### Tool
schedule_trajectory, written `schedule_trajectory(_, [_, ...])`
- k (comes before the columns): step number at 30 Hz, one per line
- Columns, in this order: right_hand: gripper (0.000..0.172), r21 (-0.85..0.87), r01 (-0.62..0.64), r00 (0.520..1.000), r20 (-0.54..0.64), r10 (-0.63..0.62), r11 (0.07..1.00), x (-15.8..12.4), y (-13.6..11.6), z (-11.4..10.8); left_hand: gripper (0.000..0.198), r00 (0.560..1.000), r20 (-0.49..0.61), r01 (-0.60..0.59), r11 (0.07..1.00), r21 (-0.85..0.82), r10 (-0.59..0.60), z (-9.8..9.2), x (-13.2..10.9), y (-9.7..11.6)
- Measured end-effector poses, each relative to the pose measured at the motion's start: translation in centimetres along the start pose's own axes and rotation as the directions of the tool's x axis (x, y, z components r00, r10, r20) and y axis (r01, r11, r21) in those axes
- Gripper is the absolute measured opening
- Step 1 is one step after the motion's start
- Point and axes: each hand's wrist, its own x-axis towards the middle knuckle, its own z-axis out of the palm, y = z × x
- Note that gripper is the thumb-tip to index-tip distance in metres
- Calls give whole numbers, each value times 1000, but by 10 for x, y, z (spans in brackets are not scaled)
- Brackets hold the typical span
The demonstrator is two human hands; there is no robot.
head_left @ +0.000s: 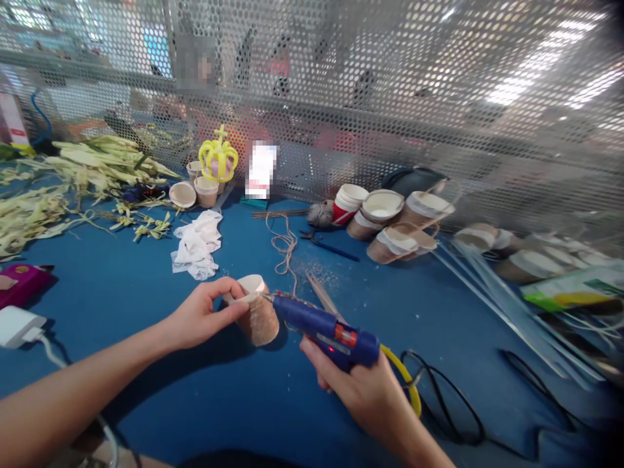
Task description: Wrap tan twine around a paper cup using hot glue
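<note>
Pinched by the rim in my left hand is a small cup wrapped in brown twine, tilted above the blue table. My right hand grips a blue hot glue gun with a small red light on its side. The gun's nozzle points left and meets the cup just below its rim; whether it touches cannot be made out. A loose strand of twine runs back from near the cup across the table. Behind the glue gun lies a pair of scissors, partly hidden by it.
Crumpled white tissue lies behind my left hand. Several twine-wrapped cups stand at the back right, near clear glue sticks. Dried husks cover the back left. A black cable loops beside my right arm. A perforated metal screen closes the back.
</note>
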Motion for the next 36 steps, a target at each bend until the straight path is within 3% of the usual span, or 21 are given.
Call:
schedule_trajectory(5, [9,-78,214,975,73,-208,974,5,4,-1,20,1000,-5,-2,1000,19,2,-1,0,-1])
schedule_trajectory(13, [11,-171,330,944,79,-321,928,0,1,-4,20,1000,-8,-12,998,64,13,0,-1,-3])
schedule_trajectory(19, [11,-192,317,948,72,-309,929,-2,0,-4,20,1000,-1,-11,998,65,11,0,-2,-3])
schedule_trajectory(31, [8,-172,303,946,176,-273,937,1,-1,-8,21,999,-4,-42,996,80,42,0,-2,-5])
schedule_trajectory(36, [7,-171,301,952,114,-284,938,0,0,-8,22,998,-14,-54,996,72,55,0,-2,-5])
